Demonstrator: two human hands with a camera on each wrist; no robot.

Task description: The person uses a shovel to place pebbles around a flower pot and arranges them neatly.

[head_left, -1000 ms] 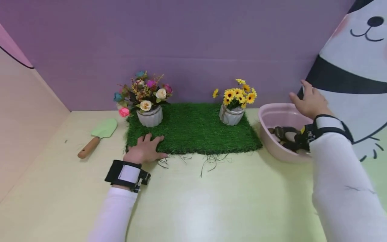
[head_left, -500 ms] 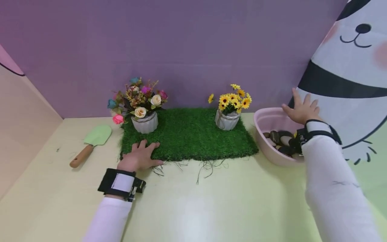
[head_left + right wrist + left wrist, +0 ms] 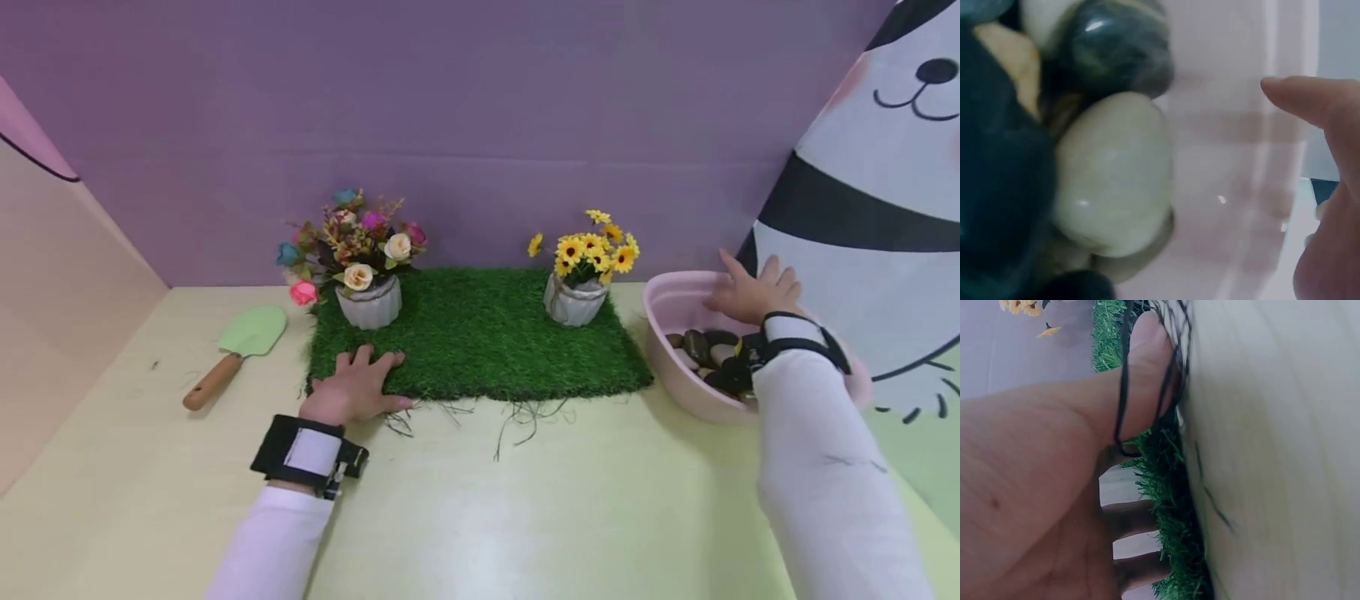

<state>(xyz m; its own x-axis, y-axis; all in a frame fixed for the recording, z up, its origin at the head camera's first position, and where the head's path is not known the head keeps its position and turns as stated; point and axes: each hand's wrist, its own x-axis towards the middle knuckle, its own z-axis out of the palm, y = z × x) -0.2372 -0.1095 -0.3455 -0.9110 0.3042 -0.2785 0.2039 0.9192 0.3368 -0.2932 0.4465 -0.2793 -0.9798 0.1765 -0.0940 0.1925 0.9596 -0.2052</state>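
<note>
My left hand (image 3: 351, 390) rests with spread fingers on the near left corner of a green artificial grass mat (image 3: 480, 350). In the left wrist view, its thumb (image 3: 1150, 369) lies at the mat's edge among loose dark strands. My right hand (image 3: 753, 292) is at the far rim of a pink plastic basin (image 3: 663, 358), fingers spread. The right wrist view has one extended digit over the inner wall and other fingers beyond the rim; whether they touch it I cannot tell. Smooth stones lie in the basin, among them a pale stone (image 3: 1116, 175) and a dark green stone (image 3: 1119, 47).
A pot of mixed artificial flowers (image 3: 371, 304) stands on the mat's left part, and a pot of yellow flowers (image 3: 576, 302) on its right. Left of the mat lies a green trowel (image 3: 253, 331) with a wooden handle. A purple backdrop (image 3: 465, 108) rises behind the table.
My right hand has come down from above the basin to its far rim. The left hand stays on the mat. The head view has shifted slightly.
</note>
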